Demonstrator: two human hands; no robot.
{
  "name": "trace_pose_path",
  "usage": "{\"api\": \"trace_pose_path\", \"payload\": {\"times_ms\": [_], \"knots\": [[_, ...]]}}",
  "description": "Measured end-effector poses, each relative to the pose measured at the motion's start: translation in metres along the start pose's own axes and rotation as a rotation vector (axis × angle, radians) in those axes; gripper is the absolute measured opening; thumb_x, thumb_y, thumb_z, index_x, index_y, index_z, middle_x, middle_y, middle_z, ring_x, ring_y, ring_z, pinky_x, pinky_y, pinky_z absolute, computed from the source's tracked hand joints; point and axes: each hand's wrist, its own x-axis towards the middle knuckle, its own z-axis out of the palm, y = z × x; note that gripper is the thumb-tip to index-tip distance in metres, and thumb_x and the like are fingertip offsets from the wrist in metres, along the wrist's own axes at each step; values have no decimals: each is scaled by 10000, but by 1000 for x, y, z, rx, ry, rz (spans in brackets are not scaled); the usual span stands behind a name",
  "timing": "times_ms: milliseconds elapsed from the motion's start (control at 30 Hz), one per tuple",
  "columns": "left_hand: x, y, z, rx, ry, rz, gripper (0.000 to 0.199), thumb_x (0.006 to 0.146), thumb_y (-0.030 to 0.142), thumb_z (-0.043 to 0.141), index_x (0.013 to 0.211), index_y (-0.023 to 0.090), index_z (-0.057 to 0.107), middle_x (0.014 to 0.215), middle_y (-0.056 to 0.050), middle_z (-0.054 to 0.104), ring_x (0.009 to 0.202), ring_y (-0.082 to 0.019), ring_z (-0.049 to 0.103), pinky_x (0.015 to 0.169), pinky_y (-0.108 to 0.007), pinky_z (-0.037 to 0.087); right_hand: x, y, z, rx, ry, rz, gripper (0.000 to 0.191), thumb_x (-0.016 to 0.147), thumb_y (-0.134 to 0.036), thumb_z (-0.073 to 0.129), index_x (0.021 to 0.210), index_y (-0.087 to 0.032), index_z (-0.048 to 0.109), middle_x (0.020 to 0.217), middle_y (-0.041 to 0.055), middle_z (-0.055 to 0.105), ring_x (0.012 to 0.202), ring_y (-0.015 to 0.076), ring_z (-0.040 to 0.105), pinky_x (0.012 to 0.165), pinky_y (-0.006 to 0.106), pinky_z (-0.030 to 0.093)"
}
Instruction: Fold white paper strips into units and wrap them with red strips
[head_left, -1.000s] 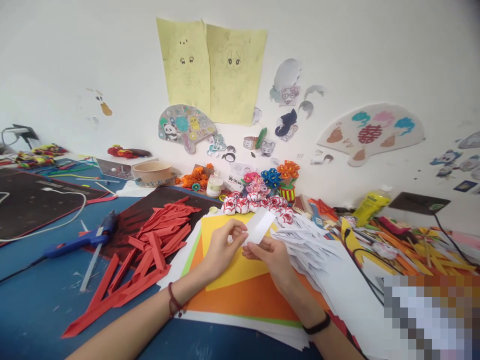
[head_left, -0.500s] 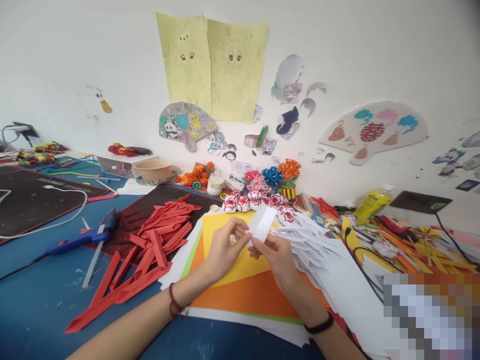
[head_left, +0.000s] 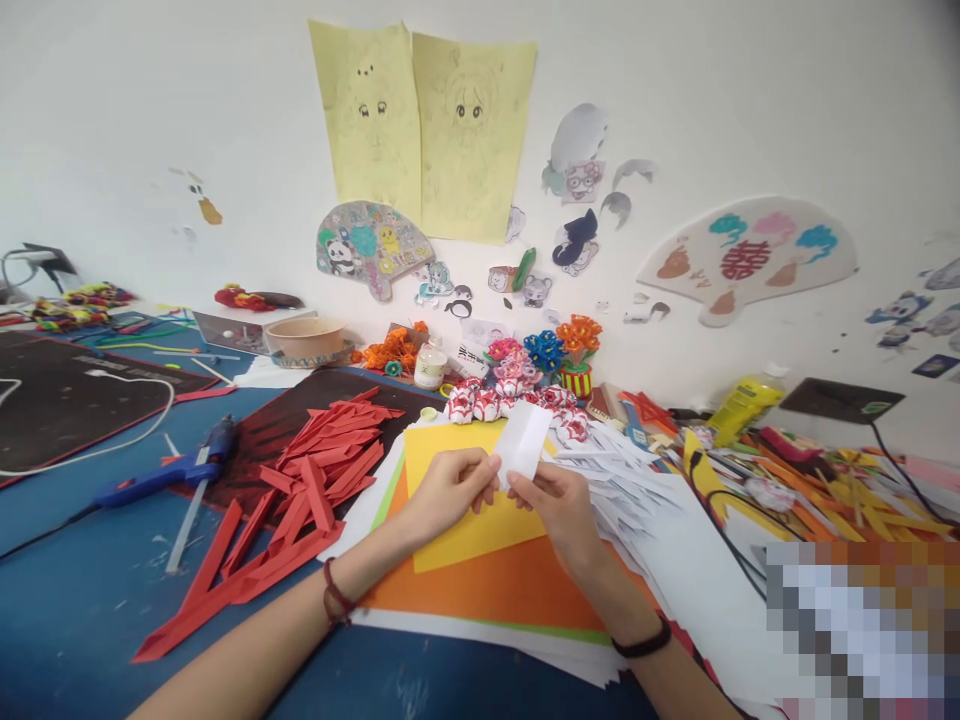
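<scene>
Left hand [head_left: 451, 487] and right hand [head_left: 559, 503] both pinching white slip [head_left: 526, 437] at near end, above yellow sheet [head_left: 480, 537]; red strips [head_left: 318, 495] lie leftward.

Two hands [head_left: 450, 490] are holding one white paper [head_left: 525, 437]. One glue gun [head_left: 165, 478] is lying on the tabletop [head_left: 67, 610]. One bowl [head_left: 306, 347] and one yellow bottle [head_left: 748, 408] are sitting near its back edge. Two fans [head_left: 750, 255] and two yellow drawings [head_left: 472, 160] are hanging above.
</scene>
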Motion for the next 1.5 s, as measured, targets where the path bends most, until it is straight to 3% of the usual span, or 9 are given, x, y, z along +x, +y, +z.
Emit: {"api": "trace_pose_path", "payload": {"times_ms": [100,500,667,867,1033,1233,1400,1500], "knots": [[-1,1,1,-57,-92,-4,400,899,486,488,761,129,603,679,-32,616,554,-106,541,548,-217,422,1,-4,-2,2,11,-19,201,766,-318,685,655,-151,681,567,-8,592,537,113,508,523,230,393],[-5,5,7,-163,-40,13,327,853,427,597,740,123,632,667,-32,624,582,-100,520,544,-199,398,-1,-11,-3,-25,21,-31,194,766,-317,668,653,-161,681,571,2,597,529,126,512,510,248,412],[-5,8,6,-198,-79,20,376,900,448,517,768,124,654,687,-37,630,570,-99,525,568,-215,411,-1,-12,-3,-11,20,-41,193,772,-326,666,668,-164,684,601,10,628,535,128,524,513,248,417],[-7,4,8,-114,-23,40,330,872,431,571,757,128,631,662,-26,613,588,-101,523,542,-199,386,1,-12,-3,2,23,-32,198,755,-325,693,644,-161,676,554,-7,592,515,118,512,503,239,400],[-4,1,5,-52,-48,30,351,887,447,535,769,130,627,699,-40,636,593,-113,558,565,-217,428,3,-7,-5,4,40,-7,253,755,-380,703,640,-157,670,549,1,602,514,125,528,512,243,411],[1,0,-4,-9,104,50,331,848,457,582,758,139,607,667,-30,629,585,-119,547,538,-212,406,3,-1,-3,-32,-22,30,293,767,-432,692,743,-140,703,594,29,645,520,142,553,506,253,428],[-1,4,-2,58,-63,-25,377,856,482,546,698,145,609,624,-33,641,520,-112,526,505,-210,380,7,1,-6,3,76,32,291,761,-434,697,780,-144,698,733,46,688,623,186,605,550,277,467],[-2,6,-3,202,79,56,333,867,449,539,741,155,633,671,-23,633,579,-121,523,527,-213,365,5,2,-5,-14,-24,45,270,746,-422,714,775,-154,714,738,41,698,658,208,626,584,286,481]]}}
